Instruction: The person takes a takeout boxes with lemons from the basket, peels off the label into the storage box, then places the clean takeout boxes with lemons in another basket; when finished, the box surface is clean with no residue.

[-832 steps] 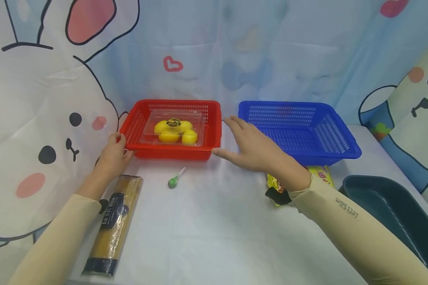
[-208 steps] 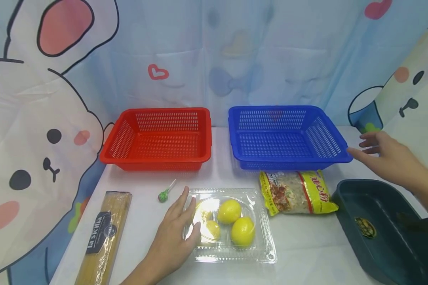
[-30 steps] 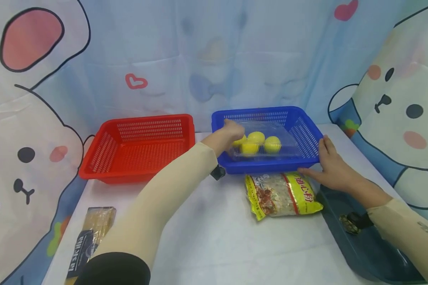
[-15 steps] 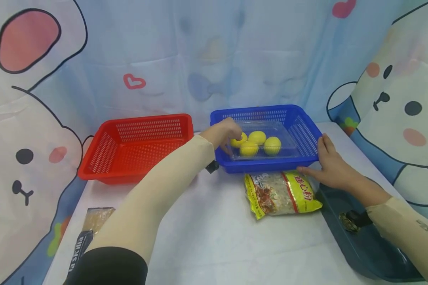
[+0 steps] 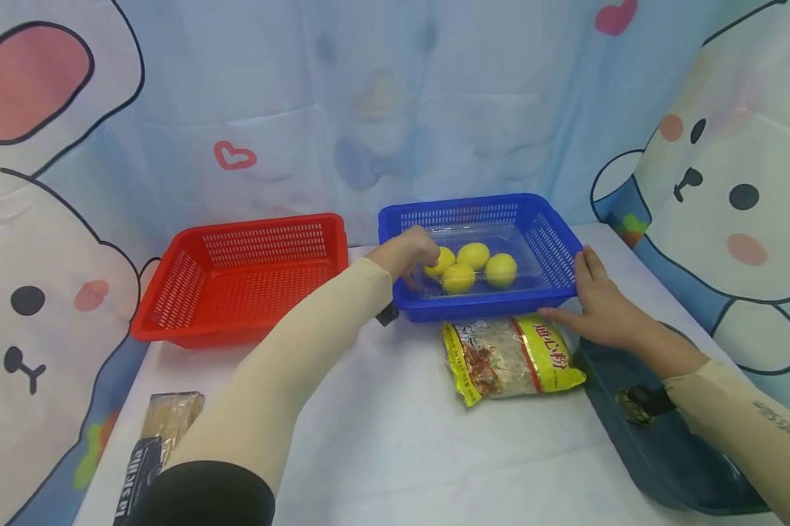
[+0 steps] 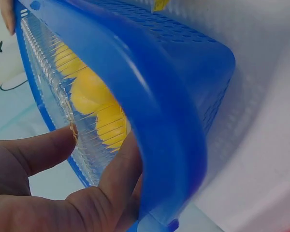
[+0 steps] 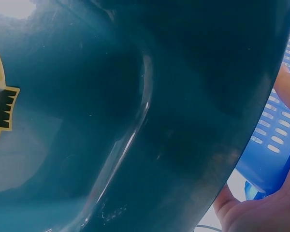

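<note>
A clear plastic clamshell box [image 5: 519, 245] holding several lemons [image 5: 473, 256] lies inside the blue basket [image 5: 493, 303]. At its left end my left hand [image 5: 404, 252] reaches over the basket's rim. In the left wrist view, the thumb [image 6: 53, 145] touches the ridged edge of the box, while the forefinger [image 6: 123, 169] is bent down between box and basket wall, pinching that end. My right hand [image 5: 601, 307] rests with extended fingers along the basket's right front corner; the dark green basin [image 7: 150, 159] fills most of the right wrist view, hiding part of this hand.
An empty red basket [image 5: 237, 336] stands left of the blue one. In front lies a yellow noodle bag [image 5: 513, 358]. The dark green basin, with a label [image 5: 631, 407] inside, sits under my right forearm. A spaghetti packet [image 5: 171, 420] lies partly behind my left sleeve.
The lemon box went from the red basket to the table, then into the blue basket. Lately my left hand has sunk slightly at its left end; my right hand keeps its place.
</note>
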`<state>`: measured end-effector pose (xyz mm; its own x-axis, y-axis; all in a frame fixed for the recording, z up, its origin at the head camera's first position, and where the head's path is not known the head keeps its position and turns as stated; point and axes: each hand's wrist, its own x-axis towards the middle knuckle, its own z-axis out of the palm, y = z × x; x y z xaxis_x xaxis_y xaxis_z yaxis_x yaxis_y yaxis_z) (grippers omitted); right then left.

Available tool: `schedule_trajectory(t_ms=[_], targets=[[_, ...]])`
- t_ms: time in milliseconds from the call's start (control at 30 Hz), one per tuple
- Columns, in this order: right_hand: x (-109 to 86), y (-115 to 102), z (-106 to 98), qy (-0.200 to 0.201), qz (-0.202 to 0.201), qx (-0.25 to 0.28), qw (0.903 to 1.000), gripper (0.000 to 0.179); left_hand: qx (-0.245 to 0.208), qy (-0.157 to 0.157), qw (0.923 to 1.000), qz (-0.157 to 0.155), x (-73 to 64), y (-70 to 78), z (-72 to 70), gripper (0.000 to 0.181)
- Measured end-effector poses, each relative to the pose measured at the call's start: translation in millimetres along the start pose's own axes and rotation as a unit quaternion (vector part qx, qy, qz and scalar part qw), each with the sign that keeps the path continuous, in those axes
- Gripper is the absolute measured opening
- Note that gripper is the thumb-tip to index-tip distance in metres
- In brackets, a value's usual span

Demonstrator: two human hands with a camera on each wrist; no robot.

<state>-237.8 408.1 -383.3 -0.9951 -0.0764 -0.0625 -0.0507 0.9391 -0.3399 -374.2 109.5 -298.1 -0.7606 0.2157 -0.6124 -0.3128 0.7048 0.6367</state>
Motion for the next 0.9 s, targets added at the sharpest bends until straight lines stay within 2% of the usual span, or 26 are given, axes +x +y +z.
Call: schedule_trajectory(t_ms=[200,433,600,733,900], targets=[[-0.4,0.1,-0.6,0.011,-0.006,-0.005,0.9999,0.132,0.002,0.012,0.9999,0.006,4.9,-2.1,3.3,0.060],[-2.0,-2.5,-1.6,0.005,-0.003,-0.007,1.0000,0.132,0.007,-0.002,1.0000,0.007,5.0,-2.7,5.2,0.067],[-1.1,-2.0,-2.5,0.008,-0.007,-0.007,0.9999,0.132,0.012,0.005,0.9998,0.017,3.9,-4.0,5.2,0.067],[-0.8,-2.2,-3.0,0.005,-0.004,-0.005,1.0000,0.132,0.030,0.010,0.9992,0.025,5.1,-5.4,6.7,0.079],[-2.4,-1.5,-2.4,0.001,-0.003,-0.004,1.0000,0.132,0.040,-0.005,0.9987,0.032,5.2,-6.7,8.4,0.097]])
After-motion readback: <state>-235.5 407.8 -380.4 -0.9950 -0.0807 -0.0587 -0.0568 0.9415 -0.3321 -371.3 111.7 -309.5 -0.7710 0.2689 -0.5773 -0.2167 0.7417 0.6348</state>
